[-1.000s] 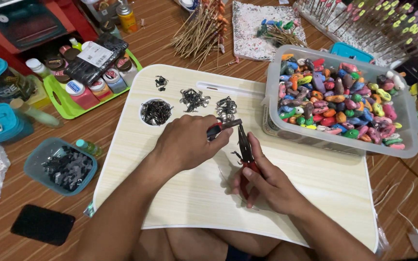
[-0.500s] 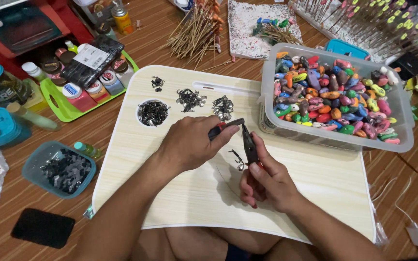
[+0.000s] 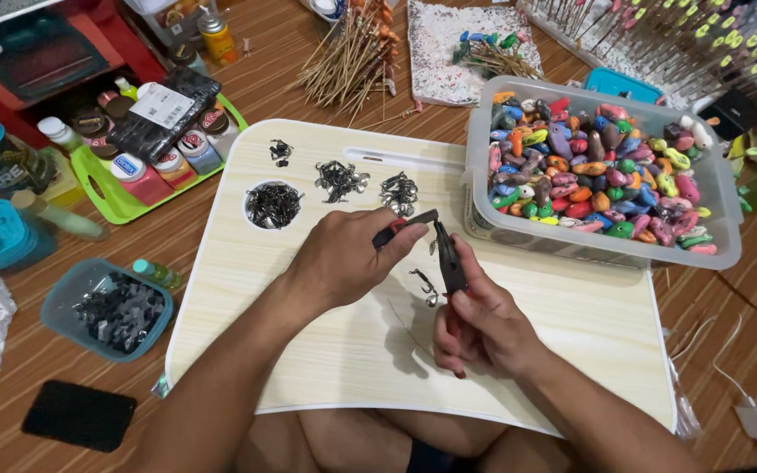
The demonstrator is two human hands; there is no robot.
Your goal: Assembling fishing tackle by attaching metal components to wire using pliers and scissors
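Pinching dark pliers [image 3: 449, 256] in your right hand [image 3: 484, 324], nose up; left hand [image 3: 343, 258] grips red-handled tool [image 3: 403, 226] just above-left. Small metal hook piece [image 3: 424, 285] lies on lap tray [image 3: 326, 368] just left of pliers, handy for both tools.

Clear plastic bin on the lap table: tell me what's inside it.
The clear plastic bin holds a heap of small painted pieces in many colours. Lower layers and the bin's floor are covered by that pile.
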